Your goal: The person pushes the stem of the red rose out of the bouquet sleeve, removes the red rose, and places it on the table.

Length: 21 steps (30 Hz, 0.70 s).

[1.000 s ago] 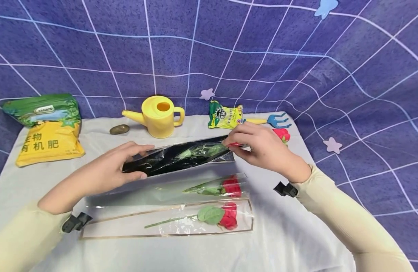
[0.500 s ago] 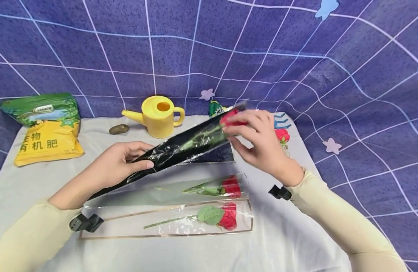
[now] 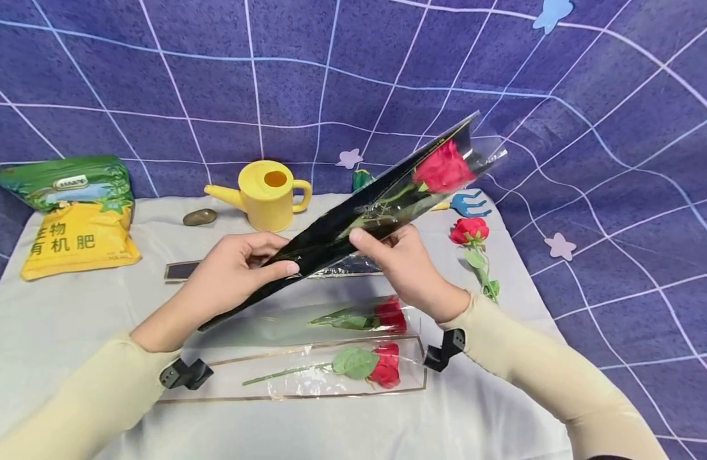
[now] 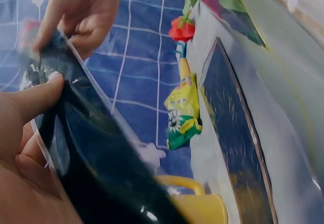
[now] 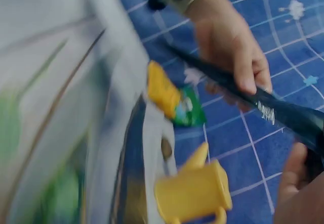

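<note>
A black flower sleeve (image 3: 325,237) with a clear front is held slanted above the table, its wide end up to the right. Inside it a red rose (image 3: 444,167) shows near the flared opening, its green stem running down the sleeve. My left hand (image 3: 229,275) grips the narrow lower part, thumb on the front and fingers behind. My right hand (image 3: 402,268) holds the middle of the sleeve from below, thumb pressed on the clear side. In the left wrist view the black sleeve (image 4: 96,138) crosses beneath the left thumb. The right wrist view is partly blurred.
Two roses in clear sleeves, one frosted (image 3: 353,317) and one gold-edged (image 3: 353,367), lie in front. Behind them lies a flat black sleeve (image 3: 181,271). A loose rose (image 3: 470,231), blue fork (image 3: 470,203), yellow watering can (image 3: 268,198), stone (image 3: 200,217) and fertilizer bag (image 3: 80,223) stand farther back.
The wrapped rose has been raised and tilted, its bloom end up to the right. My right hand has moved from the bloom down to the sleeve's middle; my left hand has shifted right.
</note>
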{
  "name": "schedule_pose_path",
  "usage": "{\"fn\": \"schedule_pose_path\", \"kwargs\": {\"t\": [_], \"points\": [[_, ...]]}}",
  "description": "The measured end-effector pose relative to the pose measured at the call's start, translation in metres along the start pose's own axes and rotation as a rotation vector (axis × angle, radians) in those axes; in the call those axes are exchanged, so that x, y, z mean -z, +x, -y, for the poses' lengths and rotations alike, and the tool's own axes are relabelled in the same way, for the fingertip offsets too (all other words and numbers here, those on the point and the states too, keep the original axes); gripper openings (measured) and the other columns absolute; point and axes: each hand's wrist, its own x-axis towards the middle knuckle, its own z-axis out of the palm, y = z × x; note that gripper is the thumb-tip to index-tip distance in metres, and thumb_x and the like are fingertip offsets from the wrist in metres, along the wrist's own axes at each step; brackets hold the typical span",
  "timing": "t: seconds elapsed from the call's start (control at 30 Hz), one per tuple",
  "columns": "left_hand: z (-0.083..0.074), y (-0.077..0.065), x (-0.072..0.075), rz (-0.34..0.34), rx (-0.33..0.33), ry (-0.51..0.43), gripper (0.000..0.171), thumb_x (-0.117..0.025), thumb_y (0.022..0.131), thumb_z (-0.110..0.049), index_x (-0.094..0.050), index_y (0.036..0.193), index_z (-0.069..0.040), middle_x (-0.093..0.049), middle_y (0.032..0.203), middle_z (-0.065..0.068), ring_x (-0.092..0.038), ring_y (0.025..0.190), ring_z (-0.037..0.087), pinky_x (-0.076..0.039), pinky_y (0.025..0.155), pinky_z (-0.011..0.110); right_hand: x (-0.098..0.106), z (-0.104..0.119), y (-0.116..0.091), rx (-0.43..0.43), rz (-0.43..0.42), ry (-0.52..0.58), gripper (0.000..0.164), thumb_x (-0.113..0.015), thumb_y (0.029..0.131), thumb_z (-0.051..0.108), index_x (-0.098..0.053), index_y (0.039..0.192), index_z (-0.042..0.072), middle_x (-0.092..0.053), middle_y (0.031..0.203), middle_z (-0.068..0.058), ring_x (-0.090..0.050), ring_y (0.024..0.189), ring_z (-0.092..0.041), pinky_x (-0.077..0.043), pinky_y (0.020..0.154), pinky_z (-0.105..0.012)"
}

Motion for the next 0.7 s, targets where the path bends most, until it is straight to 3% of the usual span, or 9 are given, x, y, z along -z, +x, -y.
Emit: {"fn": "schedule_pose_path", "kwargs": {"t": [0.13,0.2,0.37,0.5,0.53,0.63,0.7], "points": [[0.001,-0.003,-0.002,0.027,0.009,0.047,0.023,-0.066,0.083,-0.048,-0.068,0.094,-0.028,-0.058,0.069,-0.007,-0.049,0.060,0.012,-0.040,0.053,0.027,-0.008,-0.005,0.006,0.052,-0.096,0.233,0.019,-0.066,0.088,0.011,-0.057,0.103,0.002,-0.053,0.088,-0.007,-0.047,0.075,-0.016,-0.042,0.072,-0.029],[0.003,-0.005,-0.001,0.039,0.017,0.080,0.023,-0.063,0.084,-0.051,-0.067,0.088,-0.029,-0.047,0.060,-0.005,-0.040,0.055,0.012,-0.035,0.049,0.029,-0.010,-0.005,0.007,0.064,-0.123,0.299,0.021,-0.066,0.088,0.009,-0.058,0.105,0.000,-0.057,0.097,-0.008,-0.052,0.082,-0.017,-0.045,0.077,-0.030],[0.008,-0.013,-0.002,0.050,-0.004,0.149,0.032,-0.060,0.086,-0.050,-0.056,0.068,-0.024,-0.032,0.053,-0.007,-0.033,0.051,0.011,-0.031,0.047,0.029,-0.014,-0.010,0.007,0.058,-0.194,0.369,0.022,-0.068,0.085,0.004,-0.060,0.105,-0.001,-0.060,0.099,-0.009,-0.056,0.086,-0.017,-0.047,0.074,-0.028],[0.013,-0.019,-0.006,0.025,-0.030,0.187,0.042,-0.061,0.087,-0.048,-0.044,0.060,-0.022,-0.025,0.052,-0.008,-0.027,0.048,0.009,-0.028,0.045,0.028,-0.020,-0.020,0.007,0.059,-0.209,0.338,0.022,-0.070,0.083,0.003,-0.060,0.102,0.000,-0.058,0.089,-0.008,-0.049,0.070,-0.014,-0.043,0.065,-0.024],[0.014,-0.021,-0.006,0.023,-0.027,0.188,0.041,-0.061,0.087,-0.048,-0.045,0.060,-0.022,-0.025,0.051,-0.008,-0.026,0.047,0.009,-0.027,0.045,0.028,-0.021,-0.022,0.007,0.054,-0.207,0.323,0.021,-0.071,0.083,0.003,-0.061,0.101,0.000,-0.058,0.087,-0.007,-0.046,0.067,-0.014,-0.042,0.063,-0.024],[0.016,-0.023,-0.009,0.043,-0.007,0.145,0.035,-0.061,0.087,-0.047,-0.054,0.063,-0.023,-0.043,0.049,-0.015,-0.033,0.046,0.007,-0.029,0.044,0.028,-0.024,-0.026,0.006,0.014,-0.175,0.275,0.021,-0.071,0.082,0.005,-0.060,0.100,0.000,-0.053,0.078,-0.005,-0.038,0.061,-0.014,-0.037,0.060,-0.024],[0.016,-0.023,-0.010,0.055,0.004,0.127,0.033,-0.061,0.088,-0.047,-0.058,0.066,-0.022,-0.056,0.053,-0.017,-0.037,0.045,0.007,-0.030,0.043,0.028,-0.026,-0.029,0.006,-0.020,-0.151,0.240,0.024,-0.072,0.082,0.005,-0.060,0.102,0.001,-0.055,0.080,-0.006,-0.043,0.063,-0.014,-0.040,0.062,-0.025]]}}
